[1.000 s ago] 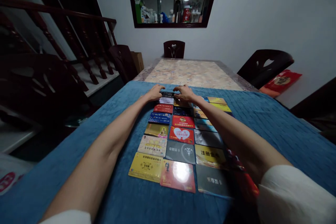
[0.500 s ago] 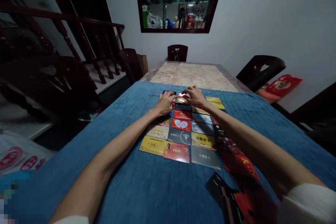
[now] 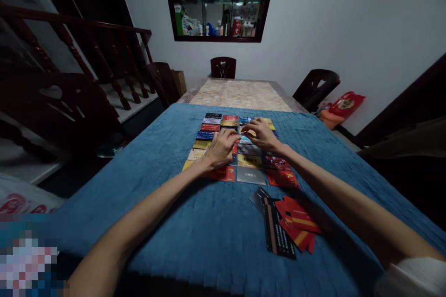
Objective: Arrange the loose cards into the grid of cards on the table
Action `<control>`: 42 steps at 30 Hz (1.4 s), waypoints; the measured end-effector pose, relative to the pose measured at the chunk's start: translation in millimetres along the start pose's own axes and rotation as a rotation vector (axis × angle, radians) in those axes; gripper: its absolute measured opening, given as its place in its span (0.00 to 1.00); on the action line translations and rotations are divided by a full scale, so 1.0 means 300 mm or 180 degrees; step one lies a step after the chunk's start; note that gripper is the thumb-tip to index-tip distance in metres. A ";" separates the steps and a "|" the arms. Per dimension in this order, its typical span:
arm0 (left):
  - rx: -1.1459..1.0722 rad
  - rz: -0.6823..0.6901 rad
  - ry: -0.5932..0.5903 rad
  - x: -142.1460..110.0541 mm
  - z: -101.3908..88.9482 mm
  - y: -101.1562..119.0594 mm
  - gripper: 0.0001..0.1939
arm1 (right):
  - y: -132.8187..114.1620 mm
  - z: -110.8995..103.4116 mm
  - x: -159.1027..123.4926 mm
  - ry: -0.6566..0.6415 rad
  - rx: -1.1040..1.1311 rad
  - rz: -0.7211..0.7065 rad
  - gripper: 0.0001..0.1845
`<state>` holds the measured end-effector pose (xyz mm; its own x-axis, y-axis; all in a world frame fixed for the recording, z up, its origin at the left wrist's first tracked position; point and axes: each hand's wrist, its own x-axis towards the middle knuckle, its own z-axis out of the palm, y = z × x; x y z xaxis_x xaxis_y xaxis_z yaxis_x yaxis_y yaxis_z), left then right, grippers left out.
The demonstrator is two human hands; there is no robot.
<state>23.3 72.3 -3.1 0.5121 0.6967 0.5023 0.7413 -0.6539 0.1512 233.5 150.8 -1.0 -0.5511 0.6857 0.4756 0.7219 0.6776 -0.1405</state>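
Note:
Several colourful plastic cards (image 3: 248, 175) lie in a neat grid of rows on a blue cloth (image 3: 195, 222). My left hand (image 3: 220, 149) rests on the middle rows of the grid, fingers lying loosely together over the cards and gripping nothing I can see. My right hand (image 3: 260, 133) hovers just right of it over the upper rows, thumb and fingertips pinched at the edge of a pale card (image 3: 245, 139). The fingertips of both hands almost meet. A loose heap of red and black cards (image 3: 286, 226) lies on the cloth nearer to me, right of centre.
Beyond the cloth the bare marbled tabletop (image 3: 240, 93) runs to a dark chair (image 3: 223, 67) at the far end. Another chair (image 3: 315, 88) and a red bag (image 3: 344, 103) stand at the right. A stair railing (image 3: 87, 51) is at the left, and a wall cabinet (image 3: 218, 0) hangs above.
Both hands drew back from the far row of the grid toward its middle rows. My view pulled back, so the loose heap of red and black cards now shows in front.

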 end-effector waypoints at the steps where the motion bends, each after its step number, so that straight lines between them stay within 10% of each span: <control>1: -0.0026 0.0047 -0.0019 -0.011 -0.001 0.022 0.23 | -0.005 -0.007 -0.023 0.0034 0.0032 -0.0031 0.12; 13: -0.0271 0.0711 -0.0194 -0.137 0.040 0.247 0.20 | -0.096 -0.148 -0.374 0.0424 0.0606 -0.0167 0.12; 24: -0.0518 0.0960 -0.0278 -0.211 0.064 0.370 0.18 | -0.083 -0.241 -0.711 -0.0536 0.1088 0.0652 0.24; 33: -0.0379 0.1255 -0.0335 -0.223 0.068 0.388 0.27 | -0.055 -0.261 -0.779 -0.1146 0.1330 0.0759 0.41; 42: -0.0332 0.1474 -0.0324 -0.216 0.083 0.385 0.29 | -0.083 -0.239 -0.766 -0.1130 0.1261 0.0599 0.33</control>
<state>86.4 -41.0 -39.3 0.8217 0.3474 0.4519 0.3807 -0.9245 0.0185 372.2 -42.8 -44.5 -0.5845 0.8053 0.0991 0.6468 0.5362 -0.5424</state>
